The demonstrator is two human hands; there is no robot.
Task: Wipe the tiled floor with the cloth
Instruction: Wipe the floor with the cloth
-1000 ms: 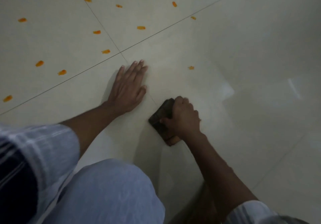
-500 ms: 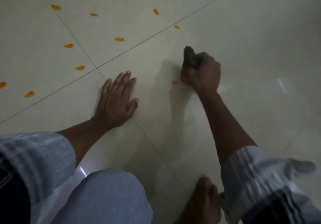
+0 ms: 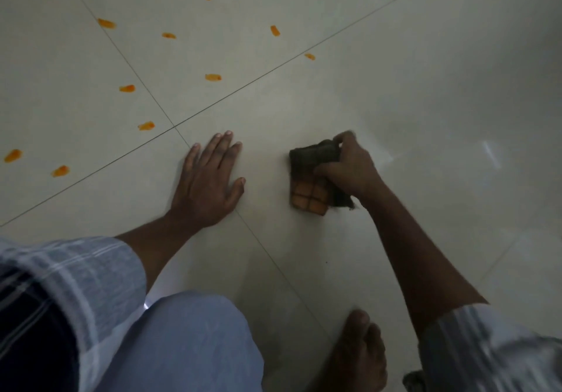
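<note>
Head view shows the right hand (image 3: 346, 169) gripping a folded dark cloth (image 3: 313, 179) pressed on the tiled floor (image 3: 425, 87), just right of the grout crossing. Left hand (image 3: 209, 182) lies flat, fingers spread. Orange smears (image 3: 213, 77) dot the far-left tiles.

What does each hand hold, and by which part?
The right hand grips the folded cloth by its upper right part. The left hand holds nothing.

Bare foot (image 3: 357, 352) at bottom edge, pale blue trouser knee (image 3: 188, 343) beside it.
</note>
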